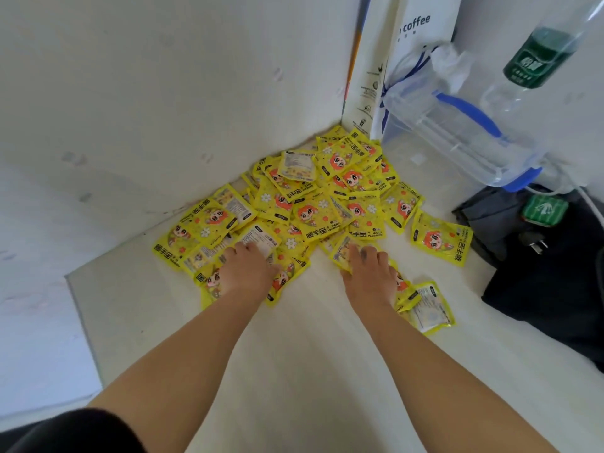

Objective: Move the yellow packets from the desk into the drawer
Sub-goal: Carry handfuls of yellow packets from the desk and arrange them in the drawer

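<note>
A heap of several yellow hand-warmer packets (pixel 313 204) with a cartoon face lies on the white desk (pixel 294 371), piled into the corner against the wall. My left hand (pixel 246 268) rests flat, palm down, on packets at the heap's near left edge. My right hand (pixel 367 269) presses flat on packets at the near right edge. Neither hand has lifted anything. One packet (pixel 441 238) lies apart to the right, and another (pixel 428 308) lies face down beside my right wrist. No drawer is in view.
A white coffee paper bag (pixel 392 60) stands in the corner. A clear plastic box with blue handle (pixel 464 135) and a green-labelled bottle (pixel 536 57) sit at right. Dark cloth, a plug (pixel 532 243) and a green tin (pixel 544 209) lie at the right edge.
</note>
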